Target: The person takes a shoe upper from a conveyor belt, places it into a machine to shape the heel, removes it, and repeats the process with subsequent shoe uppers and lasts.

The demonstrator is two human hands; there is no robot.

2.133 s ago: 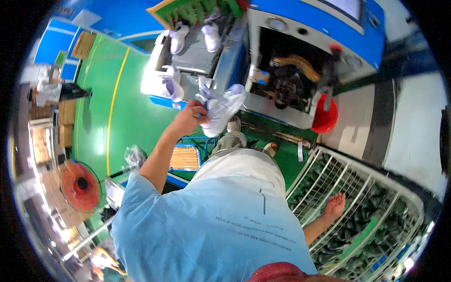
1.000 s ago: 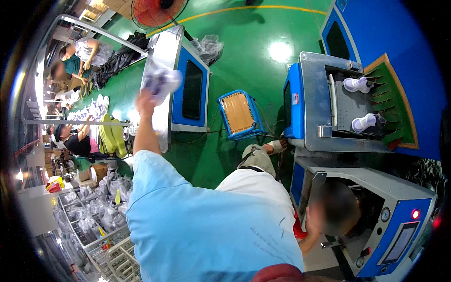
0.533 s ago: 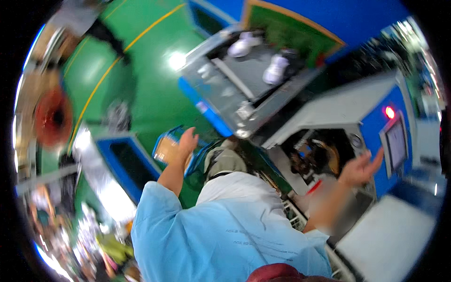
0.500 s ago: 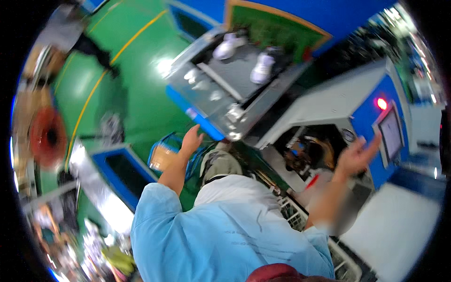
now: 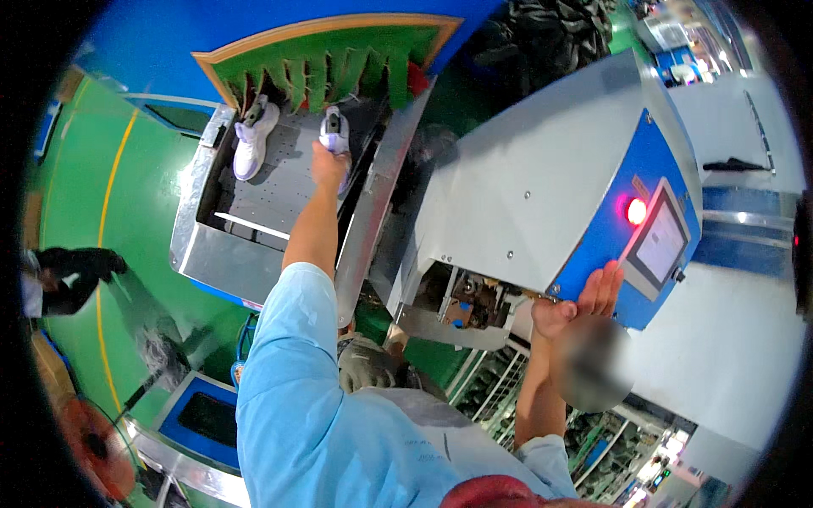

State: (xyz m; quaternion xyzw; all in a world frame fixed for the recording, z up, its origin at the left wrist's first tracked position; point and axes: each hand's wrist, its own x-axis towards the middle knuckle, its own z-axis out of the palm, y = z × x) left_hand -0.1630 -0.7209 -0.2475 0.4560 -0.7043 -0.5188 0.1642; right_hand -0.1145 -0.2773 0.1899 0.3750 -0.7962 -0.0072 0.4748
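Two white and lilac shoes lie on a grey perforated conveyor bed (image 5: 279, 190), at the fringed green curtain of a blue housing. My left arm stretches forward to the right-hand shoe (image 5: 335, 138). My left hand (image 5: 329, 163) is closed round its front part; some of the fingers are hidden. The other shoe (image 5: 252, 146) lies to its left, apart from my hand. My right hand (image 5: 583, 300) rests against the lower edge of the blue panel (image 5: 593, 245) on a grey machine, fingers stretched out, just below the touchscreen (image 5: 660, 252). A blurred round patch covers the area by my right wrist.
Metal rails (image 5: 373, 212) border the conveyor bed. The grey machine (image 5: 517, 169) stands close on the right, a red lamp (image 5: 636, 212) lit on its panel. A wire rack (image 5: 491, 385) sits below it. At left are a round fan (image 5: 93, 444) and another person's dark-clad legs (image 5: 80, 267).
My left hand has reached forward from beside the conveyor onto the right-hand shoe. My right hand has come against the panel's lower edge. The view has turned.
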